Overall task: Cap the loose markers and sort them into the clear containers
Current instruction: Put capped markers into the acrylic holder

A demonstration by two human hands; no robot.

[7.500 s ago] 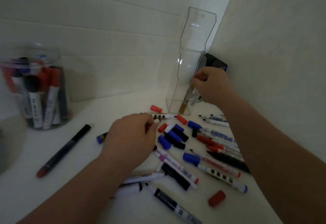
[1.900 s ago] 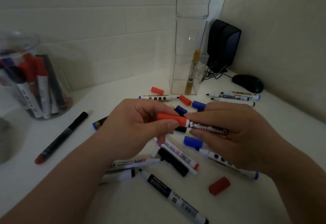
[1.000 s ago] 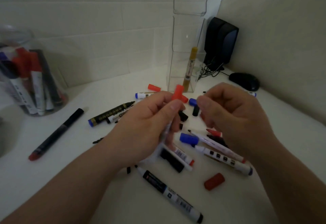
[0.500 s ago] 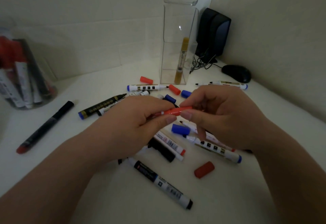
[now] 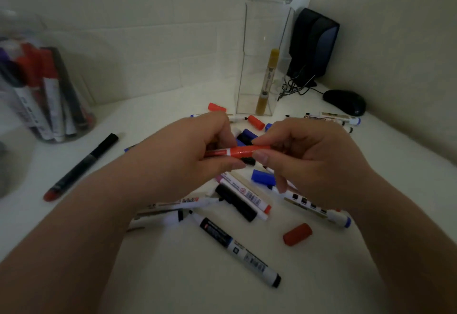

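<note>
Both hands hold one red marker [image 5: 223,152] level above the pile. My left hand [image 5: 188,158] grips its barrel; my right hand [image 5: 304,158] pinches the red cap [image 5: 243,151], which sits on the marker's end. Below them lie loose markers and caps: a black-and-white marker [image 5: 238,245], a blue cap [image 5: 263,177], a red cap [image 5: 297,234]. A tall clear container [image 5: 249,66] at the back holds one yellow marker [image 5: 267,82]. A round clear jar [image 5: 66,96] at the left holds several capped markers.
A thin black pen with a red end [image 5: 81,166] lies left of the pile. A black speaker [image 5: 312,44] with cables and a black mouse [image 5: 345,102] sit in the back right corner. Walls close in at the back and right.
Since a second ago the hands have come together on the red marker, and the red cap has gone from my left fingertips onto its end. The view has shifted slightly.
</note>
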